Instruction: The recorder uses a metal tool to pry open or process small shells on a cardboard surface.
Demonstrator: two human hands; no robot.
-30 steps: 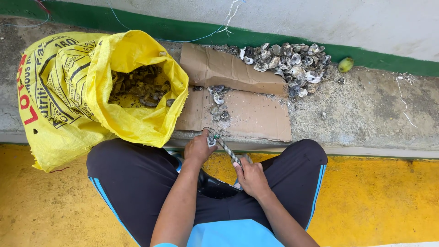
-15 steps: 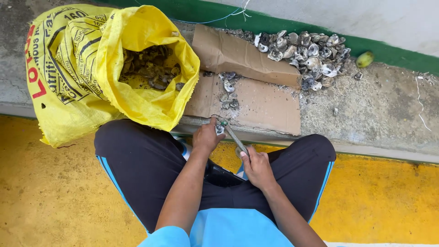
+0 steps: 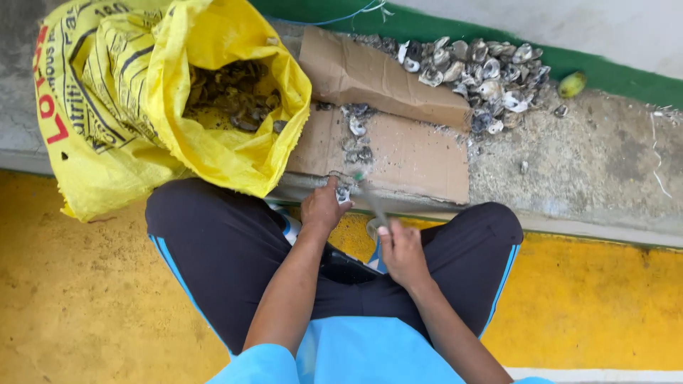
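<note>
Shifted since the earlier frame: yellow sack (image 3: 142, 107) now sits further left; hands keep to the kerb edge. Cardboard sheet (image 3: 413, 153), far of both hands. Shell heap (image 3: 484, 71), far right. Left hand (image 3: 324, 208), closed on a small oyster (image 3: 343, 193) at the cardboard's near edge. Right hand (image 3: 403, 252), gripping a knife (image 3: 370, 203), long axis slanting far-left toward the oyster; left hand nearer it.

From where I'm watching, the yellow sack (image 3: 142, 107) walls off the left end of the ledge (image 3: 597, 171). The shell pile (image 3: 484, 71) crowds its back edge. Loose shells (image 3: 356, 128) dot the cardboard (image 3: 420, 153); its right half and the ledge's right end look passable.
</note>
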